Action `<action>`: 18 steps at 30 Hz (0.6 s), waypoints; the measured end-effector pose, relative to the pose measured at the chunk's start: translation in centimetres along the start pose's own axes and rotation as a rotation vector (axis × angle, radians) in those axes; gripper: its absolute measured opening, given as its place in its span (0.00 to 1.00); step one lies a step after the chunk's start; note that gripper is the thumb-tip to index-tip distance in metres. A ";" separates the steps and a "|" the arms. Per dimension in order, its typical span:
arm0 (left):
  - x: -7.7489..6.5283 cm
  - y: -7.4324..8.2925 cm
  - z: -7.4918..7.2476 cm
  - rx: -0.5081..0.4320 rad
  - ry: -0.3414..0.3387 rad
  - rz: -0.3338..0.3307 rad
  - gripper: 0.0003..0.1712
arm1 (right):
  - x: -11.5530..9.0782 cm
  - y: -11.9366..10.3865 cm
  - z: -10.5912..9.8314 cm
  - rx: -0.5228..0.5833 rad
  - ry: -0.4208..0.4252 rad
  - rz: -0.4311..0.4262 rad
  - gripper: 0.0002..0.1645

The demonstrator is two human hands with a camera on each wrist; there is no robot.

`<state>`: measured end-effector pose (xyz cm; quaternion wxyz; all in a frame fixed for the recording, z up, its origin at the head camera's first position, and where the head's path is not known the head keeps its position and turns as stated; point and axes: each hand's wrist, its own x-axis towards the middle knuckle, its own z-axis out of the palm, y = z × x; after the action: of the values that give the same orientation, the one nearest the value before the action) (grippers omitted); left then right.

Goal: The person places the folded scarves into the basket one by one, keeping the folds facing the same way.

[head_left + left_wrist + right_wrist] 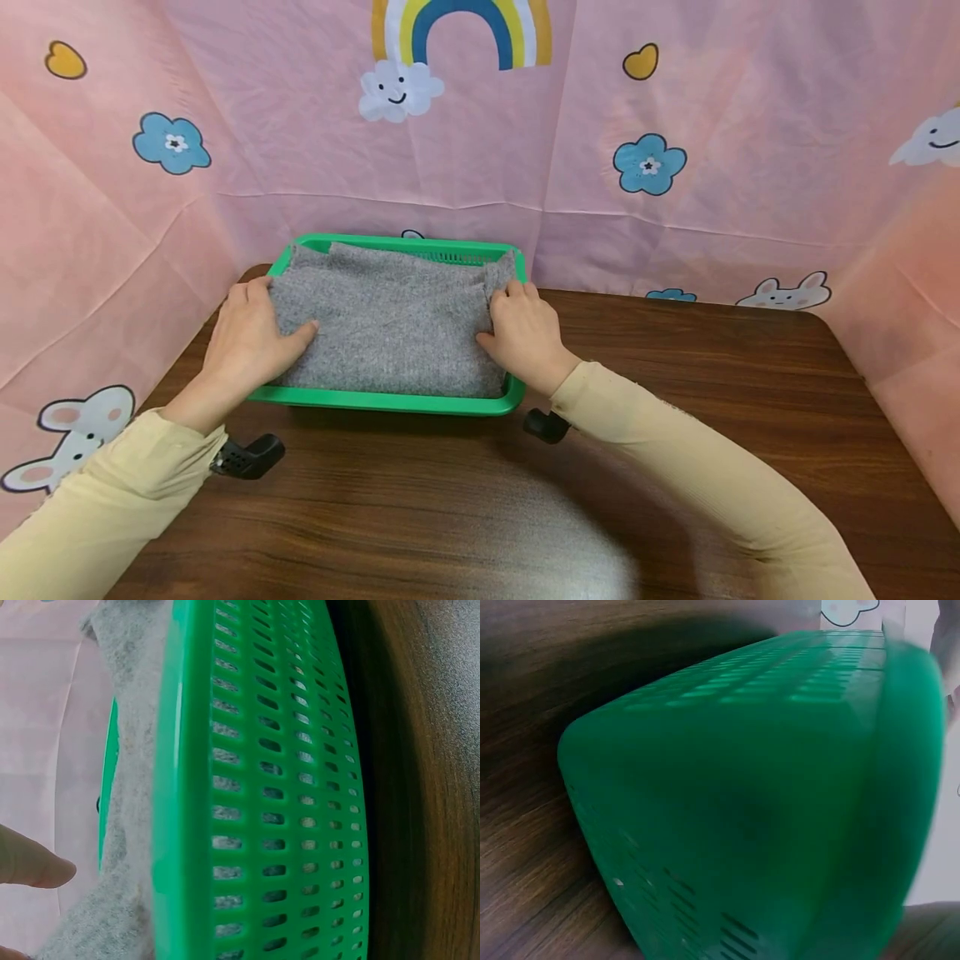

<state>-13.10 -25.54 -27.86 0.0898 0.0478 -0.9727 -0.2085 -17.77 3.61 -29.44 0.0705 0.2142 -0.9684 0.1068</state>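
A grey cloth (390,325) lies folded inside a green plastic basket (390,403), filling most of it. My left hand (251,337) rests at the basket's left end, its thumb stretched over the cloth. One finger (34,859) of that hand shows straight beside the cloth in the left wrist view. At the right end, my right hand (525,333) has curled fingers and grips the cloth's edge close to the rim. The basket's slotted side (285,780) fills much of the left wrist view. In the right wrist view, the basket's corner (735,787) hides most of the right hand.
The basket stands on a dark wooden table (420,500), near its back left. A pink printed fabric (480,150) hangs behind the table and along both sides. Black wrist devices (251,457) sit beneath both wrists, close to the basket's front.
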 end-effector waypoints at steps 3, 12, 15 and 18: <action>0.0 0.1 -0.1 -0.008 0.006 0.007 0.45 | -0.1 0.2 -0.1 0.012 -0.005 0.011 0.19; -0.5 1.1 -0.1 -0.017 0.050 0.050 0.43 | -0.8 0.6 -0.5 0.054 0.029 0.020 0.17; -0.6 1.5 0.0 -0.028 0.041 0.068 0.42 | -1.2 1.0 -0.5 0.073 0.063 0.013 0.21; -0.8 1.8 0.2 -0.042 0.037 0.092 0.42 | -1.7 1.4 -0.5 0.089 0.101 0.007 0.22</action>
<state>-12.45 -23.71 -27.36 0.1181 0.0052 -0.9675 -0.2235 -16.83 5.62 -29.48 0.1094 0.2079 -0.9586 0.1609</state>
